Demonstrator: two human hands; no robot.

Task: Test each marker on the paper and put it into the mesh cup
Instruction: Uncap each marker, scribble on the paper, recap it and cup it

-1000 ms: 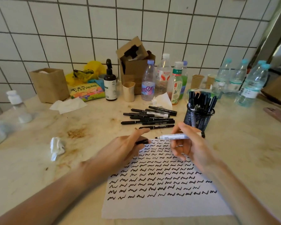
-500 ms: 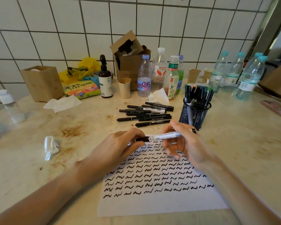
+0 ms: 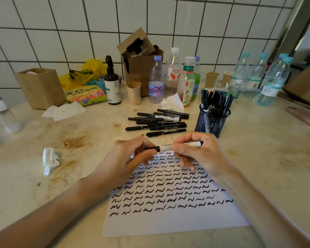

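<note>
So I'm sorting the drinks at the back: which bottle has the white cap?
The clear bottle with the red and white label, standing in front of the open cardboard box. Its neighbours carry purple caps, and the far-right bottles have teal ones.

White paper (image 3: 168, 222) — rows of black squiggles. Beyond it, black markers (image 3: 157, 122); right of those, a black mesh cup (image 3: 211, 122) — on beige, brown-stained counter (image 3: 43, 158).

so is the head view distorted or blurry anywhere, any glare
Head view: wide-angle bend, the tile wall grout lines curve toward the edges; soft blur at the corners, as on the clear bottle far left; the paper and squiggles stay sharp; light is even and soft, with no hard glare on the table and only faint shadows under the marker pile.
</note>
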